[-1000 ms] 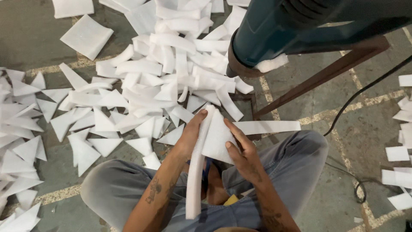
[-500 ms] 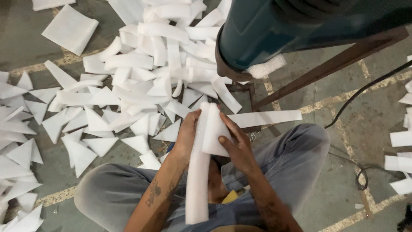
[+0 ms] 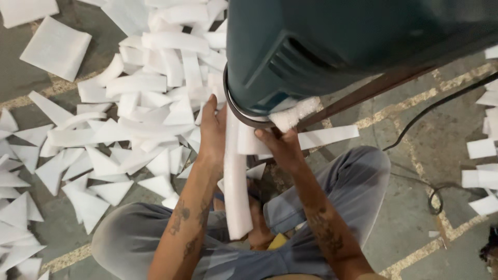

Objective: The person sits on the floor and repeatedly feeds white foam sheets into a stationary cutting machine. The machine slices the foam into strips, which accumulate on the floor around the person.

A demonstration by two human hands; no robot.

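1. Taking the dark green machine housing (image 3: 358, 46) as the landmark: far to its left, loose white foam offcuts (image 3: 129, 119) cover the concrete floor (image 3: 46, 88), with only narrow bare patches between them, so there is little free ground on that side.

2. The left hand (image 3: 212, 132) sits just below and left of the housing's round lower rim. Its fingers are extended flat along the left edge of the long white foam strip (image 3: 236, 181), pressing rather than pinching.

3. Half a second ago the strip's top end stood clear, well below the housing; now it has been lifted until its upper end goes out of sight under the rim. I judge the strip is being fed up to the machine's working end.

4. The right hand (image 3: 280, 148) is directly beneath the rim, fingers curled around the strip's right edge; the fingertips are partly hidden by the housing.

5. The strip's lower end hangs down between the person's knees (image 3: 358, 171), free of the floor.

6. Right of the housing, a brown metal frame bar (image 3: 373, 91) slants away, and a black cable (image 3: 430, 109) loops over fairly open floor; more foam pieces lie at the far right edge.
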